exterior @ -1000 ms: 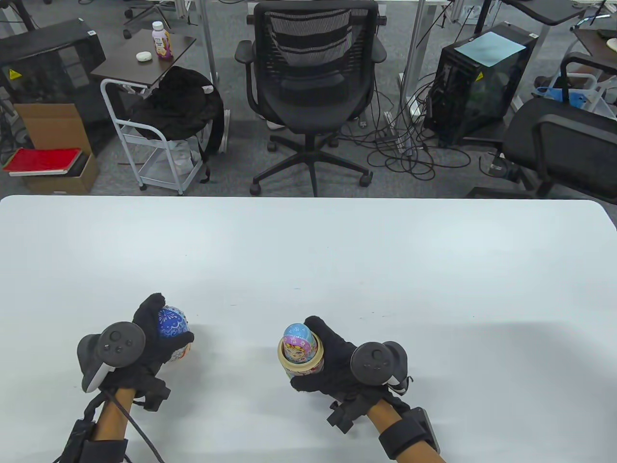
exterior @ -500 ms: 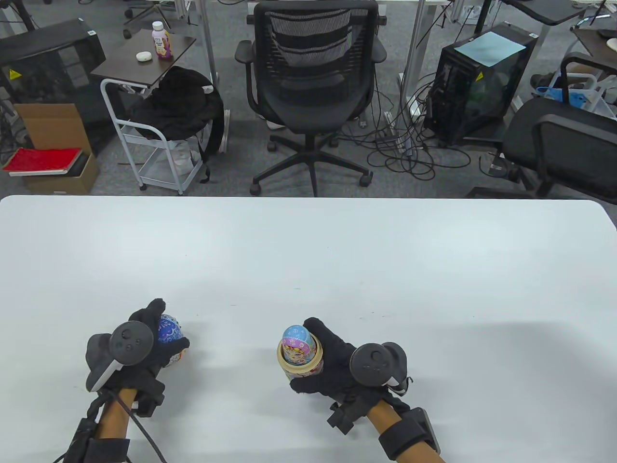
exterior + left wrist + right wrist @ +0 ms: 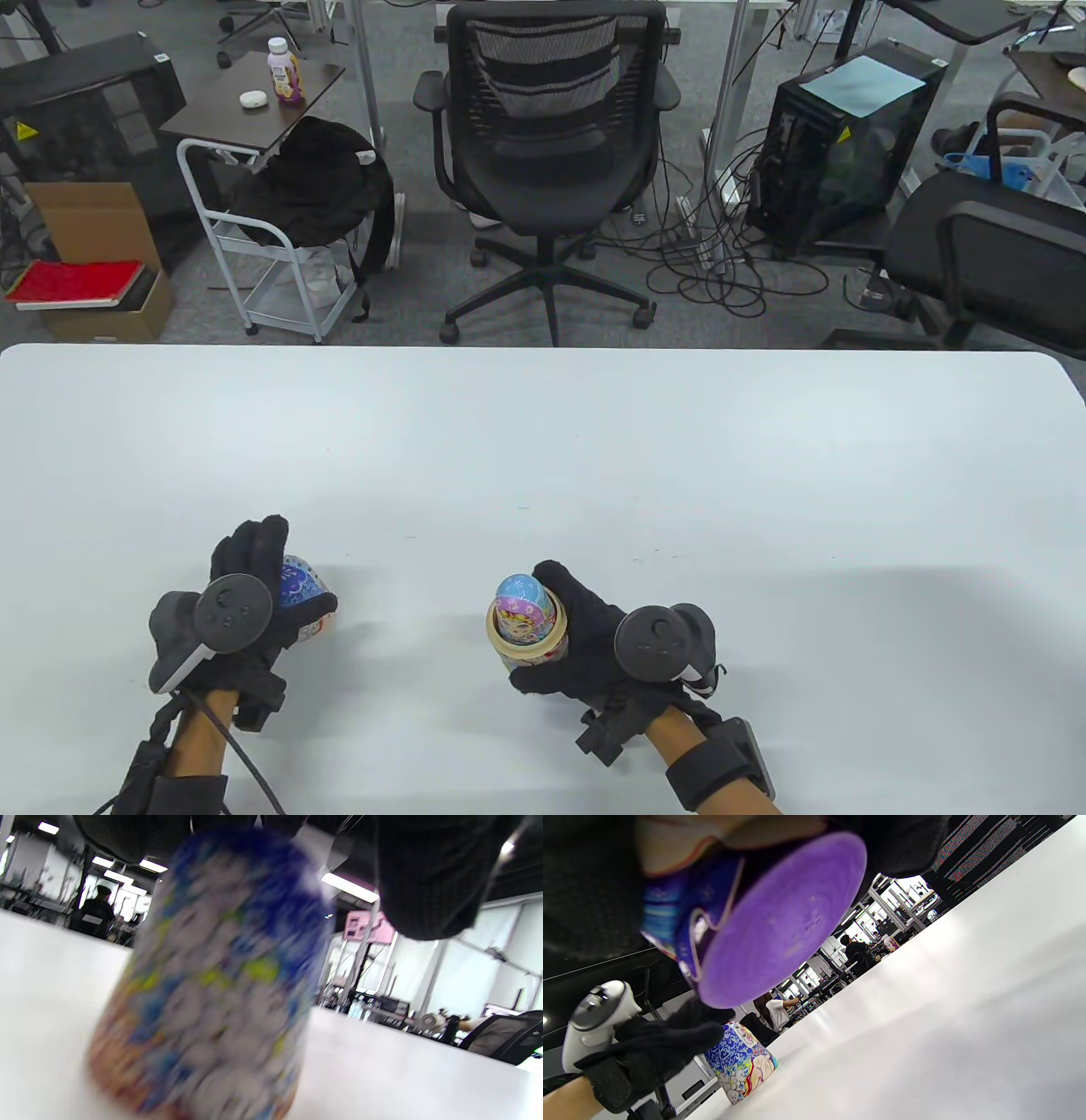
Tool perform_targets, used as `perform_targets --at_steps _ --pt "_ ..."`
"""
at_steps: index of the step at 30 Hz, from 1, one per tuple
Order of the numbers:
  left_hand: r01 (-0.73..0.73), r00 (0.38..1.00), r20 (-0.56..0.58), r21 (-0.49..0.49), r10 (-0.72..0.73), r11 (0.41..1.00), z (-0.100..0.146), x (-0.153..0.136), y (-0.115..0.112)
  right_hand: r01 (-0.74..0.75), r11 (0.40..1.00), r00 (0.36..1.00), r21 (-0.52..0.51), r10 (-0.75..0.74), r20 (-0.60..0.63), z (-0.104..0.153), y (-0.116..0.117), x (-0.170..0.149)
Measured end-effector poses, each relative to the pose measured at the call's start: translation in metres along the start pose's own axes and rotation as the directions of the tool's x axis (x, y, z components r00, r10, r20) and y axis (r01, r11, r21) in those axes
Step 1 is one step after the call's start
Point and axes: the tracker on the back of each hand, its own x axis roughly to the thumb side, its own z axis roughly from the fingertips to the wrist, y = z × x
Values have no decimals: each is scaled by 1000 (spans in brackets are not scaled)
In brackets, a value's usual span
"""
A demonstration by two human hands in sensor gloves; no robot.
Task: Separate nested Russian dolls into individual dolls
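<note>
Beyond the table (image 3: 594,441), an office chair (image 3: 547,127), computer tower (image 3: 848,144).

Black office chair (image 3: 547,127) behind white table (image 3: 594,441); bottle (image 3: 285,71) on side table (image 3: 254,102).

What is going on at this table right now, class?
A person in sensor gloves is taking a nesting doll apart. The left hand has its fingers over the blue-patterned top half, which stands on the white table. The right hand grips the bottom half, held off the table, with a smaller doll seated inside it. That inner doll has not yet been taken out.
</note>
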Motion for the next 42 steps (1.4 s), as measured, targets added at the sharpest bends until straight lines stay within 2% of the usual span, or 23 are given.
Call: perform_targets --at_steps 3,5,8,11,14,20,23,27,35,38,42 --pt "-71 987 150 67 60 995 1 35 10 -4 1000 1000 7 4 0 0 1 1" --pt "-158 960 238 35 145 987 1 57 10 -1 1000 1000 15 1 2 -1 3 2" --pt "-343 869 350 -84 350 936 -1 101 -1 -21 999 1000 32 21 10 -1 5 4" --pt "-424 806 389 -148 447 894 0 129 -11 -34 998 999 45 33 16 -1 8 7" --pt "-448 784 398 -170 477 878 1 146 -19 -60 997 998 56 59 18 -2 11 10" --pt "-484 772 399 -136 495 865 3 154 -26 -55 996 998 73 53 20 -3 18 15" --pt "-510 749 402 -158 526 846 3 154 -26 -68 994 998 85 66 24 -4 20 17" --pt "-540 729 401 -159 554 826 1 150 -18 -44 995 999 92 43 16 -4 20 17" --pt "-651 683 398 -50 613 758 -2 132 8 -114 986 993 121 117 -18 -6 20 13" --pt "-648 705 397 22 588 761 -3 122 19 -131 983 991 131 135 -23 -6 19 13" --pt "-588 774 349 88 528 804 -6 106 26 -144 980 987 134 152 -48 -5 17 12"
